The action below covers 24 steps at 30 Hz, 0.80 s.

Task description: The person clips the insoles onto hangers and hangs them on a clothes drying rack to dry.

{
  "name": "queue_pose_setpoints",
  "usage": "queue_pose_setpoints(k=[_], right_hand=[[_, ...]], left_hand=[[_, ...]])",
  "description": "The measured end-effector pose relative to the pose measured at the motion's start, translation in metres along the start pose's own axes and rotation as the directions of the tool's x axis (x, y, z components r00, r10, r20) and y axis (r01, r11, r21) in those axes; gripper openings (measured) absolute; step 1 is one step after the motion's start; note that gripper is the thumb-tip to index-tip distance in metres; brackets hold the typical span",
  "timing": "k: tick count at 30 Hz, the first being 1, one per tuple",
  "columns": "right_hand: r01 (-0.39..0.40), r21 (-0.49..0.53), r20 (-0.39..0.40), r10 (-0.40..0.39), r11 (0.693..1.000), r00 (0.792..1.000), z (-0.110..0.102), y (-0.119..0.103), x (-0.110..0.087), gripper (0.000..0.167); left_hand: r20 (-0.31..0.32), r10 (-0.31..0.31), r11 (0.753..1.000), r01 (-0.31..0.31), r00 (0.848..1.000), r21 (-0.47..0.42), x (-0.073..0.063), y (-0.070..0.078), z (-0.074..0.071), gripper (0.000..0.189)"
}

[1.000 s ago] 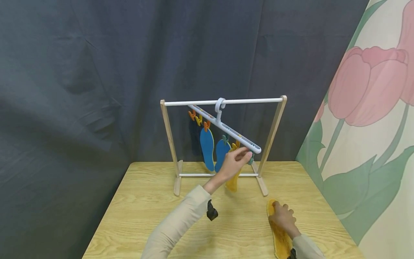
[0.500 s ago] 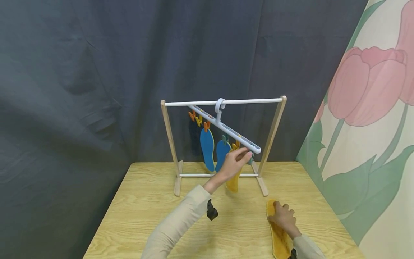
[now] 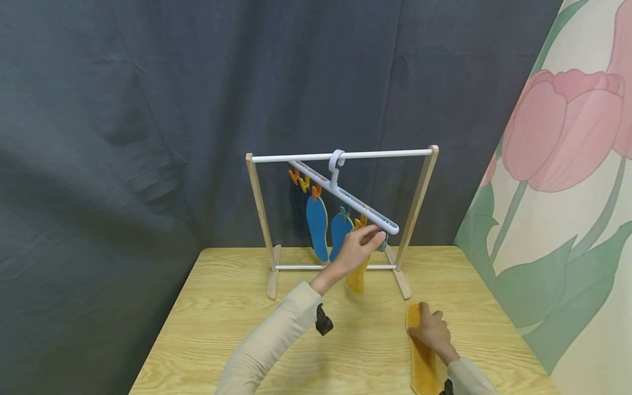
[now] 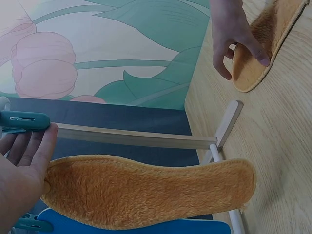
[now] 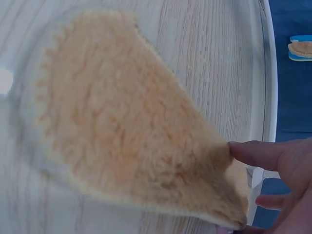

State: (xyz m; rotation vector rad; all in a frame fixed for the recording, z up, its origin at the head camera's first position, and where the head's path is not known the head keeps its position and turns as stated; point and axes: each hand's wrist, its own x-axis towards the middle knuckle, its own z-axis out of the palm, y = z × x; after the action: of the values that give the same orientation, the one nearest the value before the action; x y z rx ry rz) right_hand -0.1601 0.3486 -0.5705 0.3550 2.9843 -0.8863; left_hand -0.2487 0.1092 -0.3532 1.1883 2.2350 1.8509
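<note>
At the near end of a pale blue hanger (image 3: 362, 207), my left hand (image 3: 354, 249) pinches a green clothespin (image 4: 27, 120). Beside that hand hangs a fuzzy yellow insole (image 4: 151, 191) from a yellow clothespin (image 3: 361, 220); the hand hides its upper part in the head view. My right hand (image 3: 434, 332) grips another fuzzy yellow insole (image 3: 423, 373) by its far end, low over the table at the right. The thumb lies at one edge of this insole and the fingers at the other, as the right wrist view shows.
The hanger hooks over a wood-and-white rack (image 3: 261, 208). Two blue insoles (image 3: 317, 227) hang farther back, and orange (image 3: 294, 175) and yellow clothespins line its far half. A dark curtain (image 3: 148, 137) stands behind the table (image 3: 222, 329), a tulip-patterned panel (image 3: 558, 219) on the right.
My right hand has shifted slightly left, and the insole in it has swung a little left at its near end. My left hand has stayed at the clothespin.
</note>
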Motion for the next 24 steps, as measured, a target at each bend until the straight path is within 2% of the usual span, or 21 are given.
queue_pose_setpoints(k=[18, 22, 24], right_hand=[[-0.016, 0.055, -0.024, 0.017, 0.998, 1.000, 0.001, 0.000, 0.005, 0.071], [0.000, 0.052, -0.035, 0.002, 0.999, 0.999, 0.000, -0.003, 0.006, 0.065], [0.007, 0.038, -0.049, -0.006, 0.999, 0.999, -0.001, -0.005, 0.006, 0.059]], left_hand=[[-0.003, 0.006, 1.000, -0.006, 1.000, -0.013, -0.002, 0.002, 0.000, 0.029], [-0.006, 0.013, 1.000, -0.013, 1.000, -0.012, -0.001, -0.001, -0.001, 0.028], [-0.011, 0.021, 1.000, -0.021, 1.000, -0.010, 0.001, -0.009, 0.001, 0.028]])
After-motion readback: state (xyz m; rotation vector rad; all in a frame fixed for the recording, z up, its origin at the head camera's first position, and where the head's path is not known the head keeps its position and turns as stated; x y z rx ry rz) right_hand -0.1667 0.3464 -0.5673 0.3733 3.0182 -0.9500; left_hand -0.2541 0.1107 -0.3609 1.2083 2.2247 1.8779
